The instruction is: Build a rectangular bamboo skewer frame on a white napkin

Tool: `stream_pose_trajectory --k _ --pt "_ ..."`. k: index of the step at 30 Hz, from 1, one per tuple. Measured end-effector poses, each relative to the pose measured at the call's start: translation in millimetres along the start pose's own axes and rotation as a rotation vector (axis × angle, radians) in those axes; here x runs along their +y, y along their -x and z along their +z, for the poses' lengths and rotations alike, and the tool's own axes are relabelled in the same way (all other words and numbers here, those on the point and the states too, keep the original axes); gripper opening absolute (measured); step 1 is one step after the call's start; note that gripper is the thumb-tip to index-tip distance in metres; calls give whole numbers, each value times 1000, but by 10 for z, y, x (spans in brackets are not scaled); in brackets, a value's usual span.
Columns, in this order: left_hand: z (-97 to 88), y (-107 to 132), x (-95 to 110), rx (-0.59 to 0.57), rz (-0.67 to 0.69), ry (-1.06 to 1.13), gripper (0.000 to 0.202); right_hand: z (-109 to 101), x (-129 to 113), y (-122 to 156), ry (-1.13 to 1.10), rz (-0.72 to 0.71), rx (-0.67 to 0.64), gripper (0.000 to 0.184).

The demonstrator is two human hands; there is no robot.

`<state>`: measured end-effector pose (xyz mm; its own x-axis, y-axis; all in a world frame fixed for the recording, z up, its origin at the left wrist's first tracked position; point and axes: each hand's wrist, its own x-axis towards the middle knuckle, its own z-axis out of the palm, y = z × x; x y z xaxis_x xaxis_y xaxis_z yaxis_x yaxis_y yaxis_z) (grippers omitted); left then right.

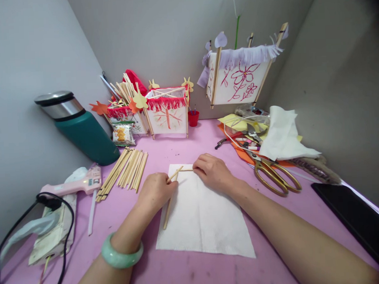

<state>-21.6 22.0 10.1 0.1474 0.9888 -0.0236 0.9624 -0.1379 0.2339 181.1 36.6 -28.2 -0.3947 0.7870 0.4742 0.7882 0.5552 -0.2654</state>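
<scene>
Two thin wooden sticks (172, 189) lie on a white paper sheet (205, 218) mid-table, left hand (155, 191) pinched around them, right hand (211, 170) curled onto one stick's far end, loose stick pile (124, 170) left, gold scissors (274, 171) right, pink tabletop (182, 272) beneath.

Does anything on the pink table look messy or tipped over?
Yes. The green flask leans tilted against the left wall, not upright. Papers lie heaped at the right beside the scissors.
</scene>
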Motion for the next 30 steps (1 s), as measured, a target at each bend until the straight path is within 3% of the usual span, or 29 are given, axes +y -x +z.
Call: stream_pose_trajectory --k 30 --pt "4 -4 -4 24 23 62 19 5 0 -2 1 -5 -5 15"
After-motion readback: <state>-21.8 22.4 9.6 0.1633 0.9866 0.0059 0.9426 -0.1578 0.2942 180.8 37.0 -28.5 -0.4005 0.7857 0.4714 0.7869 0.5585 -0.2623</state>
